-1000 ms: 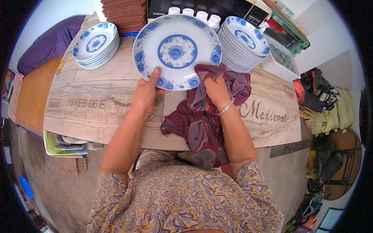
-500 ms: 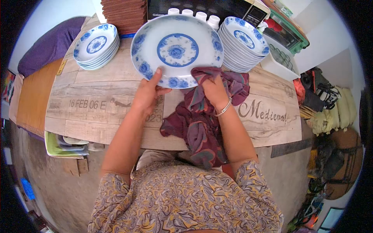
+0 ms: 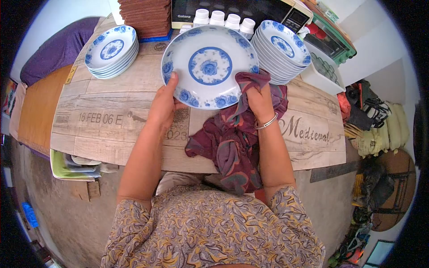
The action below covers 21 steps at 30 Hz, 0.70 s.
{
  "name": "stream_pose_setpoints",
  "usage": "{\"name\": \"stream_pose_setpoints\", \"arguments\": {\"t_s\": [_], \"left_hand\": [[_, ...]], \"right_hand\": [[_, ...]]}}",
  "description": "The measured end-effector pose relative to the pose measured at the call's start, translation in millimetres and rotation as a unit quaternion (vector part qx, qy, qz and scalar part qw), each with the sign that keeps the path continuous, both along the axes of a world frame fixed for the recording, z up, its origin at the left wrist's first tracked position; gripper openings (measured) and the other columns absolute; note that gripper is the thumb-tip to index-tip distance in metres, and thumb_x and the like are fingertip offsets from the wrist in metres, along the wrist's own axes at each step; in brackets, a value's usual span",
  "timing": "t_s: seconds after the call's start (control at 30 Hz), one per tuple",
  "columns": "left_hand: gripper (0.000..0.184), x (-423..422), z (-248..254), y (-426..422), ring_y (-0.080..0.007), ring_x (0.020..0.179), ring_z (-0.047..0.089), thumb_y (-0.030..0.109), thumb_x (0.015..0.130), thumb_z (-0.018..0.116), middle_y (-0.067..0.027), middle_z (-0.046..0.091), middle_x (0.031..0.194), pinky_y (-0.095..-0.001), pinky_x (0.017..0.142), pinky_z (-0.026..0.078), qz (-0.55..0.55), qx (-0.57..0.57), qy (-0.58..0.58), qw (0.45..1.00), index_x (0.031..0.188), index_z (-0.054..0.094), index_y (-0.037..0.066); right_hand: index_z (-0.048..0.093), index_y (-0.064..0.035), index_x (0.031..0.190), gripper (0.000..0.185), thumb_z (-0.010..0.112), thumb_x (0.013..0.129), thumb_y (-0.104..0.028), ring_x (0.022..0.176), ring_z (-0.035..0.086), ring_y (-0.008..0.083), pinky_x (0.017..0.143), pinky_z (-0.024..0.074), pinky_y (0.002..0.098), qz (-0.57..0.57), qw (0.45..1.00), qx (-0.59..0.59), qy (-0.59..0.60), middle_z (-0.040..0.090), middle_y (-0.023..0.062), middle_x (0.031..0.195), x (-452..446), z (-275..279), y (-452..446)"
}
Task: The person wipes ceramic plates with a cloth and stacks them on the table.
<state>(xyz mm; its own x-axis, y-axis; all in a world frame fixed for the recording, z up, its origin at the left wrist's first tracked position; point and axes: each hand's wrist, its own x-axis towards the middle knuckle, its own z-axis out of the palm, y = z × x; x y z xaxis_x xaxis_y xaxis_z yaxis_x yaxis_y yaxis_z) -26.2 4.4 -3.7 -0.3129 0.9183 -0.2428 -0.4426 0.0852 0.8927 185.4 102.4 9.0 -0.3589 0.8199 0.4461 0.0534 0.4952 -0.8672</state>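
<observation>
Plate: the big round plate (image 3: pixel 210 67) is glossy, white and ceramic-looking, with a blue ring around a central rose and blue flowers along its rim; it is held up over the table, tilted so its face shows.
Left hand: the left hand (image 3: pixel 163 100) grips the plate's lower left rim, thumb flat on the face, the other fingers behind and partly hidden.
Right hand: the right hand (image 3: pixel 260 100) is closed on bunched cloth at the plate's lower right edge; its fingertips are covered, so their exact spread I cannot tell.
Cloth: the maroon cloth (image 3: pixel 232 138) is soft and crumpled, patterned in grey and red, trailing over the table's near edge.
Bracelet: a thin, shiny silver-coloured bracelet (image 3: pixel 268 121) rings the right wrist.
Table: the table (image 3: pixel 98 105) has a plank-patterned top printed with dark lettering.
Stacks: patterned dishes form a left stack (image 3: pixel 111 50) and a taller right stack (image 3: pixel 282 47).
Bottles: squat white bottles (image 3: pixel 217 18) stand in a row behind the plate.
</observation>
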Motion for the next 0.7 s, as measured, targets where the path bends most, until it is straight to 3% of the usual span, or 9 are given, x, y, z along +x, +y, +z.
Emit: {"name": "stream_pose_setpoints", "arguments": {"t_s": [0.17,0.27,0.37,0.43,0.7], "left_hand": [[0.055,1,5,-1,-0.0173,0.087,0.06,0.046,0.089,0.04,-0.012,0.059,0.101,-0.0307,0.07,0.05,0.0,-0.018,0.0,1.0,0.114,0.046,-0.002],[0.053,3,6,-4,-0.0173,0.088,0.059,0.046,0.089,0.039,-0.0112,0.058,0.103,-0.0302,0.07,0.05,0.02,-0.027,0.029,0.999,0.115,0.045,0.0],[0.052,6,3,-4,-0.0167,0.088,0.058,0.045,0.09,0.038,-0.01,0.057,0.103,-0.029,0.07,0.05,0.024,-0.012,0.031,0.999,0.116,0.045,0.001],[0.051,11,10,-7,-0.0156,0.087,0.058,0.045,0.09,0.038,-0.0092,0.057,0.102,-0.0279,0.069,0.05,0.026,-0.014,0.027,0.999,0.117,0.044,0.002],[0.046,14,0,-4,-0.02,0.091,0.059,0.04,0.088,0.046,-0.0102,0.054,0.11,-0.0326,0.072,0.053,0.011,0.093,-0.118,0.989,0.116,0.041,0.003]], "right_hand": [[0.06,0.0016,0.096,0.025,0.052,0.074,-0.009,0.086,0.056,0.0197,0.078,0.0429,0.0307,-0.021,1.0,-0.011,0.006,0.06,0.0114,0.093,-1,-8,0],[0.055,0.002,0.103,0.027,0.045,0.078,-0.003,0.089,0.051,0.0129,0.08,0.0405,0.0256,0.012,0.998,-0.029,0.048,0.056,0.0052,0.098,-5,-5,-5],[0.053,0.0008,0.106,0.028,0.046,0.079,-0.003,0.091,0.05,0.0127,0.08,0.0402,0.0254,0.019,0.998,-0.051,-0.013,0.056,0.0047,0.1,0,-13,0],[0.051,0.0,0.109,0.03,0.047,0.08,-0.004,0.092,0.05,0.0127,0.081,0.04,0.0255,0.028,0.993,-0.115,0.019,0.055,0.0045,0.102,-6,-15,-5],[0.052,0.0026,0.106,0.029,0.05,0.08,-0.009,0.096,0.052,0.0172,0.085,0.0398,0.0284,0.066,0.96,-0.249,0.114,0.056,0.008,0.105,-36,-17,-39]]}}
